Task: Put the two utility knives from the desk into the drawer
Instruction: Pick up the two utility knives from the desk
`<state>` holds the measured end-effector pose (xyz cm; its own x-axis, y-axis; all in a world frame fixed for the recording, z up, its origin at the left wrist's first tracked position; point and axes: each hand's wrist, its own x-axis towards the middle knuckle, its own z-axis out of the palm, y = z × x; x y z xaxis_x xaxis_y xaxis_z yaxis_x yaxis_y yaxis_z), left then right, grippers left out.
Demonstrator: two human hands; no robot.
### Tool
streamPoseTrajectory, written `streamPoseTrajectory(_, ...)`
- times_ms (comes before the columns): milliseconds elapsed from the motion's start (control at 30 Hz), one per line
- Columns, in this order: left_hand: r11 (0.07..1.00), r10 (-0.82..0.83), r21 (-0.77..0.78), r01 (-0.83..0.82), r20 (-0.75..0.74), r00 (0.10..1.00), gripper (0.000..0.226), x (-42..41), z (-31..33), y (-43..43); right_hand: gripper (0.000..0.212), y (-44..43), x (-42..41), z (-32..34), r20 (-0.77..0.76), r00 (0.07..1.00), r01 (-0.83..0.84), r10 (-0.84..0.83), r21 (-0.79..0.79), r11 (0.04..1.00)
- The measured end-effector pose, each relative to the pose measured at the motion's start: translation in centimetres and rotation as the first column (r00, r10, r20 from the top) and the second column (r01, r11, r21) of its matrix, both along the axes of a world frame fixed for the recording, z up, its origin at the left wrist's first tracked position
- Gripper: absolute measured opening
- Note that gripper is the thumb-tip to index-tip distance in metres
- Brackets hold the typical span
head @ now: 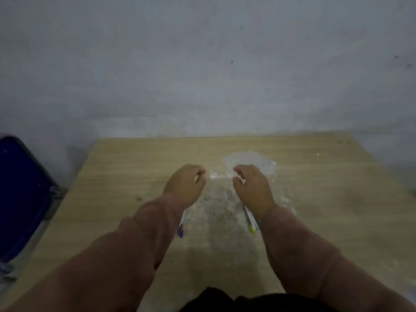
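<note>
In the head view, a wooden desk (pixel 126 176) stands against a pale grey wall (pixel 202 64), and both arms reach forward over it in brownish sleeves (pixel 126 244). The left hand (pixel 185 183) hangs above the middle of the desk with its fingers loosely curled inward and nothing between them; whether it touches the surface cannot be told. The right hand (pixel 254 188) is just beside it, fingers half curled and parted, also holding nothing. Two utility knives lie on the desk nearer the person, each largely covered by a forearm. Of the left utility knife (pixel 180 228) only a short white stretch with a purple tip shows past the left sleeve. Of the right utility knife (pixel 251 220) a white stretch with a yellow-green tip shows beside the right wrist. Their blades and the rest of their bodies are hidden, so their full length and state cannot be read. Between and beyond the hands the desk carries a pale, blotchy, glossy patch (pixel 245 161); the blur leaves it unclear whether it is wear, residue or a clear film. A dark blue object (pixel 20 188) is cut off at the left edge, and something black (pixel 225 300) sits at the bottom edge.
</note>
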<state>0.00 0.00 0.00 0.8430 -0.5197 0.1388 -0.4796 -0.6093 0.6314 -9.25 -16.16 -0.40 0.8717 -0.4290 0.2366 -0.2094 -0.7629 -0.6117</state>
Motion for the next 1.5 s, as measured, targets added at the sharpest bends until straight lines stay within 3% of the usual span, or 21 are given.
streamPoseTrajectory(167, 0.995, -0.005, 0.1, 0.02, -0.147, 0.989, 0.028, -1.8, -4.3, 0.3, 0.031, -0.6, -2.7, -4.6, -0.185, 0.98, 0.101, -0.078, 0.117, 0.988)
streamPoseTrajectory(300, 0.986, 0.008, 0.164, 0.021, -0.172, 0.985, 0.028, -2.2, -6.3, 0.4, 0.031, -1.2, -3.7, -6.6, -0.285, 0.952, 0.156, -0.111, 0.138, 0.978)
streamPoseTrajectory(433, 0.981, 0.061, 0.194, -0.025, -0.181, 0.982, 0.027, -2.0, -7.2, 0.7, 0.041, -1.9, -4.2, -8.3, -0.402, 0.908, 0.162, -0.121, 0.07, 0.984)
streamPoseTrajectory(600, 0.985, 0.12, 0.147, -0.094, -0.18, 0.976, 0.026, -1.5, -7.6, 1.3, 0.054, -2.2, -4.0, -9.5, -0.601, 0.783, 0.183, -0.161, -0.024, 0.983)
streamPoseTrajectory(833, 0.97, 0.234, 0.125, -0.211, -0.215, 0.948, 0.025, -0.9, -8.0, 2.8, 0.047, -1.6, -3.2, -11.3, -0.676, 0.709, 0.24, -0.202, -0.038, 0.97)
streamPoseTrajectory(1033, 0.943, 0.329, 0.158, -0.294, -0.293, 0.897, 0.025, -0.6, -8.2, 3.8, 0.051, -1.0, -2.4, -11.5, -0.689, 0.71, 0.316, -0.146, 0.127, 0.94)
streamPoseTrajectory(1133, 0.914, 0.357, 0.314, -0.258, -0.32, 0.877, 0.03, -0.4, -8.8, 3.8, 0.041, -0.5, -2.0, -10.9, -0.636, 0.763, 0.403, -0.114, 0.331, 0.853)
streamPoseTrajectory(1233, 0.844, 0.408, 0.49, -0.217, -0.325, 0.853, 0.05, -0.7, -9.8, 3.8, 0.024, -0.1, -1.9, -10.3, -0.594, 0.802, 0.429, -0.059, 0.504, 0.749)
streamPoseTrajectory(1367, 0.799, 0.405, 0.57, -0.194, -0.272, 0.873, 0.067, -1.4, -11.1, 3.6, 0.01, 1.2, -2.2, -9.9, -0.523, 0.852, 0.486, -0.003, 0.789, 0.375)
streamPoseTrajectory(1400, 0.799, 0.405, 0.569, -0.195, -0.268, 0.874, 0.068, -1.5, -11.3, 3.6, 0.012, 1.5, -2.3, -9.9, -0.51, 0.86, 0.48, 0.007, 0.814, 0.328)
streamPoseTrajectory(1500, 0.829, 0.408, 0.519, -0.208, -0.307, 0.86, 0.058, -1.5, -11.6, 3.6, 0.016, 2.0, -2.7, -9.9, -0.501, 0.865, 0.463, 0.036, 0.823, 0.327)
